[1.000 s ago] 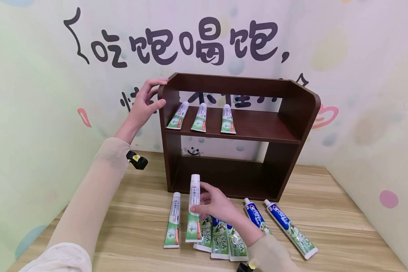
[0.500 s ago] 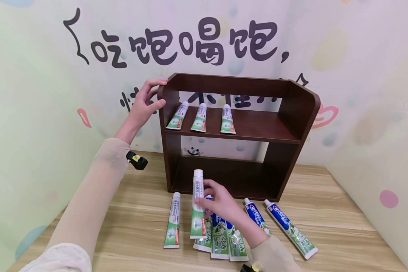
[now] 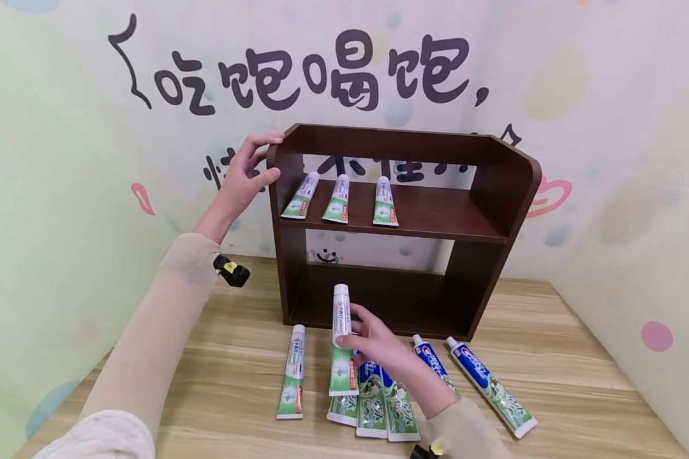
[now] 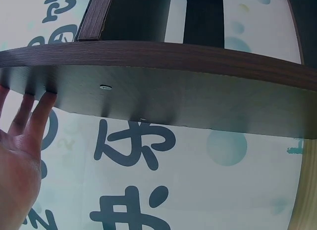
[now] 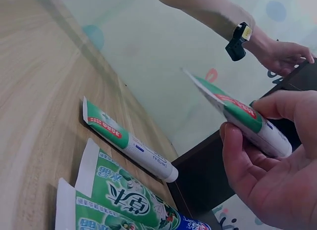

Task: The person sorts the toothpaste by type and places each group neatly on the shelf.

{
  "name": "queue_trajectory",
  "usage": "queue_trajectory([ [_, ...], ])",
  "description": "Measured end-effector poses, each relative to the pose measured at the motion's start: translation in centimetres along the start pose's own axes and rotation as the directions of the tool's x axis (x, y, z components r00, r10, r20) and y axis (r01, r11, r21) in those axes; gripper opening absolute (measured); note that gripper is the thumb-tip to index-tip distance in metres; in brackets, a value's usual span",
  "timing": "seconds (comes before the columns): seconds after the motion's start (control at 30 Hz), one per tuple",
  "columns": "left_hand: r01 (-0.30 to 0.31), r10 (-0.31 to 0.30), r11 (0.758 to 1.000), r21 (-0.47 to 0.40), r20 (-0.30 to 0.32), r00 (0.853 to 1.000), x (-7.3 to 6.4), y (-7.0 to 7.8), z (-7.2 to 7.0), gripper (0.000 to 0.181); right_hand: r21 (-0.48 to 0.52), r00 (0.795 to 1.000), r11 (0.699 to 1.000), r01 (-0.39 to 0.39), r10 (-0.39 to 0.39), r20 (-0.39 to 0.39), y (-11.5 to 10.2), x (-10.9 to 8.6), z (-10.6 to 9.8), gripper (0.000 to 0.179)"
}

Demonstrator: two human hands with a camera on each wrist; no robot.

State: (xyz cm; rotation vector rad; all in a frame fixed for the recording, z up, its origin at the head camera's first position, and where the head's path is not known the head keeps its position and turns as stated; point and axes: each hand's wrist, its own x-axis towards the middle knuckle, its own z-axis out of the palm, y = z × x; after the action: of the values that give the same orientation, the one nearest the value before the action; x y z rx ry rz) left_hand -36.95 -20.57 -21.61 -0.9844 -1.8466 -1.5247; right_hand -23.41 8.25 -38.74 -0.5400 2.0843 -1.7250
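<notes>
In the head view the two hands are well apart: the left hand rests on the upper left corner of the brown rack, while the right hand pinches a green-and-white tube in front of the lower shelf. There the tube seems to overlap the blue-and-green tubes; the right wrist view shows it raised off the table and tilted, thumb on one face, fingers on the other. Only the left wrist view shows a screw in the outer face of the side panel, with straight, spread fingertips touching that face. Compared with half a second ago, the held tube sits slightly farther right and higher; the left hand and the three tubes on the upper shelf are unchanged.
</notes>
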Motion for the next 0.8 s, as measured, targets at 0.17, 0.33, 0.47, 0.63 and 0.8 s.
queue_trajectory([
  [0.17,0.009,-0.009,1.000,-0.010,0.001,1.000,0.0,0.1,0.1,0.047,-0.020,0.999,1.000,0.018,-0.017,0.051,-0.2,-0.3,-0.4,0.085],
  [0.33,0.014,-0.014,1.000,-0.013,-0.001,1.000,0.0,0.2,0.1,0.047,-0.035,0.998,0.999,0.025,-0.023,0.061,-0.3,-0.7,-0.7,0.091],
  [0.47,0.014,-0.014,1.000,-0.017,-0.003,1.000,0.1,0.1,0.0,0.047,-0.032,0.998,0.998,0.044,-0.043,0.054,-0.6,-1.0,-0.9,0.090],
  [0.63,0.016,-0.016,1.000,-0.009,-0.004,1.000,0.0,0.3,0.1,0.046,-0.036,0.998,0.997,0.064,-0.063,0.029,-0.9,-1.3,-1.3,0.091],
  [0.8,0.028,-0.028,1.000,-0.009,0.004,1.000,-0.4,2.0,0.6,0.045,-0.068,0.997,0.995,0.067,-0.068,-0.020,-1.3,-1.6,-1.8,0.089],
])
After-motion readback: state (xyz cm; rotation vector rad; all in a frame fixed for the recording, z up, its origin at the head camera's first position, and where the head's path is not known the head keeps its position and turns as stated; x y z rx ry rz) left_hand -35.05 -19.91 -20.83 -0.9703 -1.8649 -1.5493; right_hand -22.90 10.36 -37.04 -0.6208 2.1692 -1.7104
